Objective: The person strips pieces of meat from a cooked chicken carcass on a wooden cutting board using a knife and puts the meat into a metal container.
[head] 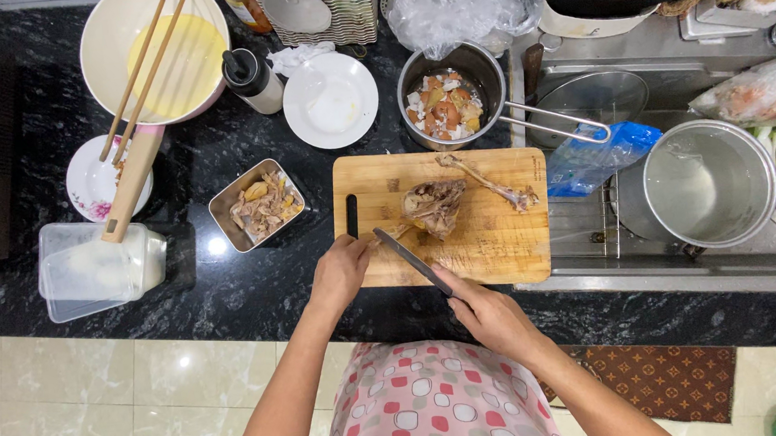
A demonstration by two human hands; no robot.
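While the head view is looking straight down at the wooden cutting board (493, 246), the left hand (341, 271) is closing its fingers on a bony end at eight o'clock of the cooked poultry carcass (434, 206), which is lying mid-board. The right hand (490, 317) is wrapping fully round the handle of a knife (413, 262), its blade pointing toward eleven o'clock. The meat is probably soft, greasy and slippery, so bone ends are likely giving the firmest hold. A stripped bone (488, 181) is resting at two o'clock.

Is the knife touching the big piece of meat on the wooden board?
Cannot tell. In the head view the knife tip ends right beside the meat on the cutting board, too small to show contact or gap.
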